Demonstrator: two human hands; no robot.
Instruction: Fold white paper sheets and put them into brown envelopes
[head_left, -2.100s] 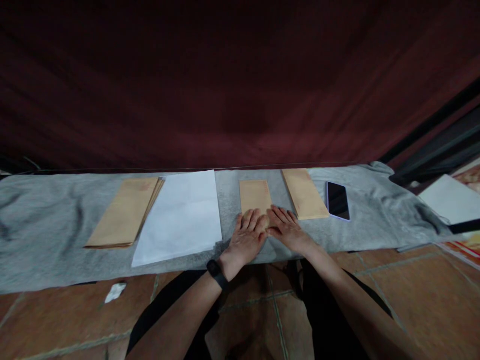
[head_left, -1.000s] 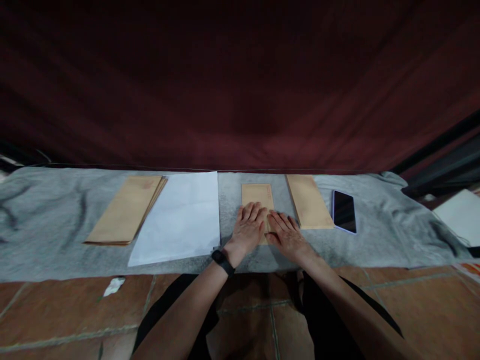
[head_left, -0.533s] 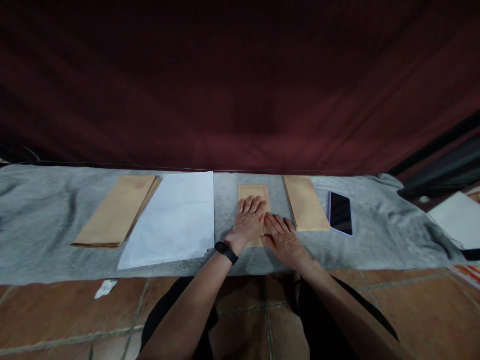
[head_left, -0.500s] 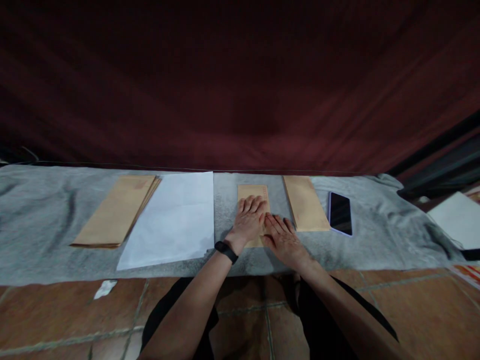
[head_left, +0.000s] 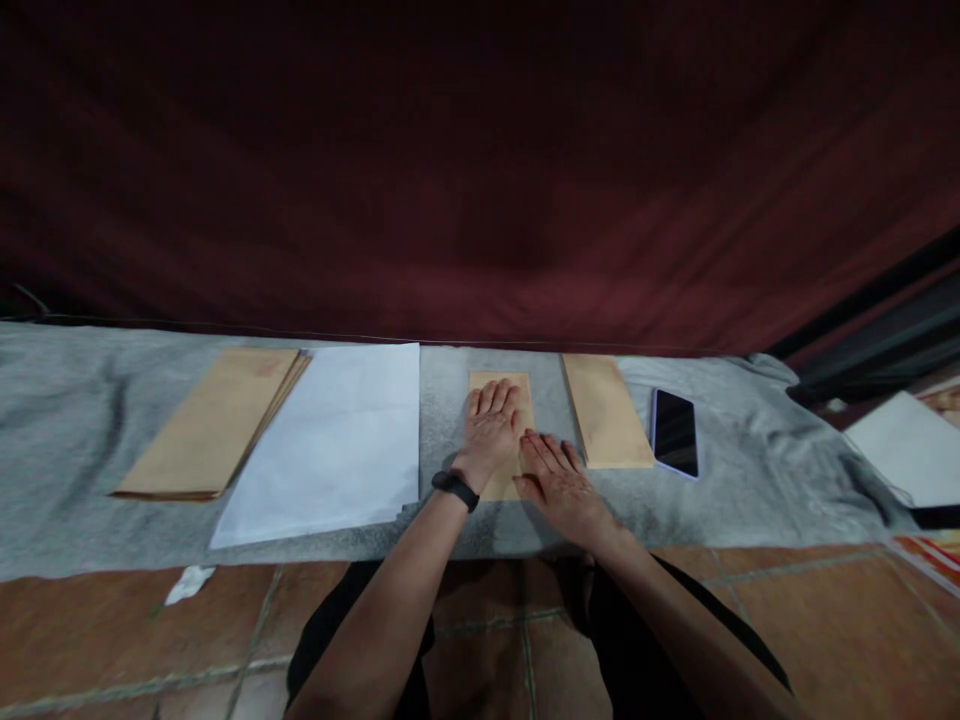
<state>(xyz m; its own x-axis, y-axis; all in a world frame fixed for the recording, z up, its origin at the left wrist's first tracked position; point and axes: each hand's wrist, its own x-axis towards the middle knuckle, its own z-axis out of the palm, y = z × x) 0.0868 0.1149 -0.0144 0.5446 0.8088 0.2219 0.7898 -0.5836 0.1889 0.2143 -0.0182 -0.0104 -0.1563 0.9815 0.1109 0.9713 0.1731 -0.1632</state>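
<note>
A brown paper envelope (head_left: 498, 488) lies lengthwise in front of me on a grey cloth. Flat across its upper part rests my left hand (head_left: 491, 420), fingers stretched out, a black band on the wrist. My right hand (head_left: 561, 485) lies flat with fingers extended, its fingertips on the envelope's right edge. Both palms face down, and the hands cover much of the envelope. To the right lies a stack of brown envelopes (head_left: 607, 412). On the left, white paper sheets (head_left: 330, 440) lie beside another pile of brown envelopes (head_left: 210, 425).
A phone (head_left: 676, 433) in a purple case lies right of the envelopes. The grey cloth (head_left: 757, 460) covers the long surface, with a dark red curtain (head_left: 480, 220) behind it. A white flat object (head_left: 911, 450) is at the far right. Crumpled white paper (head_left: 189, 584) lies on the tiled floor.
My left hand has slid slightly up the envelope, its fingers now nearer the top edge. The right hand stays flat at the right edge. The whole view has shifted a little.
</note>
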